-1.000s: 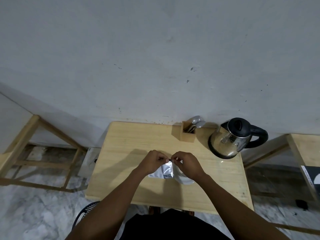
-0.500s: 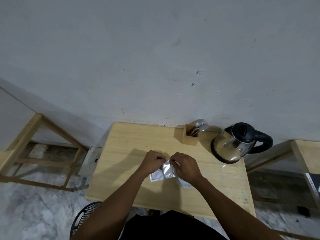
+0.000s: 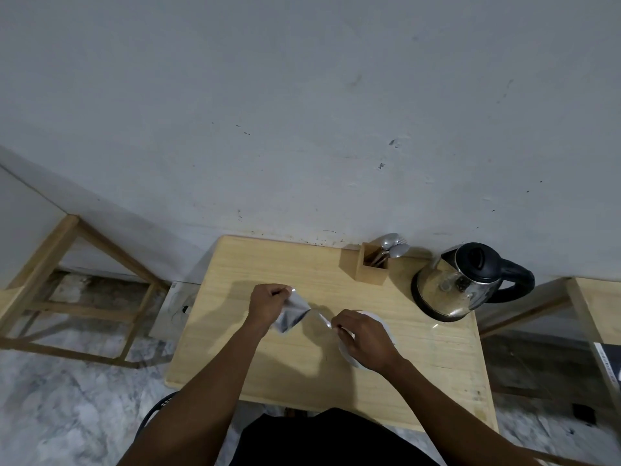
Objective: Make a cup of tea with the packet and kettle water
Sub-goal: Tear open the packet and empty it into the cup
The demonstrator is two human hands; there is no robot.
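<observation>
Above the middle of the wooden table [image 3: 302,371], my left hand [image 3: 267,306] pinches a silver tea packet [image 3: 292,314] at its top corner. My right hand [image 3: 361,338] pinches a thin strip [image 3: 321,318] torn from the packet's top, still joined to the packet at one end. A white cup [image 3: 381,322] sits under my right hand and is mostly hidden by it. The steel kettle [image 3: 460,284] with a black lid and handle stands at the table's back right.
A wooden holder [image 3: 369,269] with spoons [image 3: 391,245] stands at the back of the table, left of the kettle. Wooden frames flank the table on both sides. The grey wall runs directly behind it.
My hands, pinched together on the packet's top before, have pulled apart. The right hand moved right and down with the torn strip; the left stayed holding the packet.
</observation>
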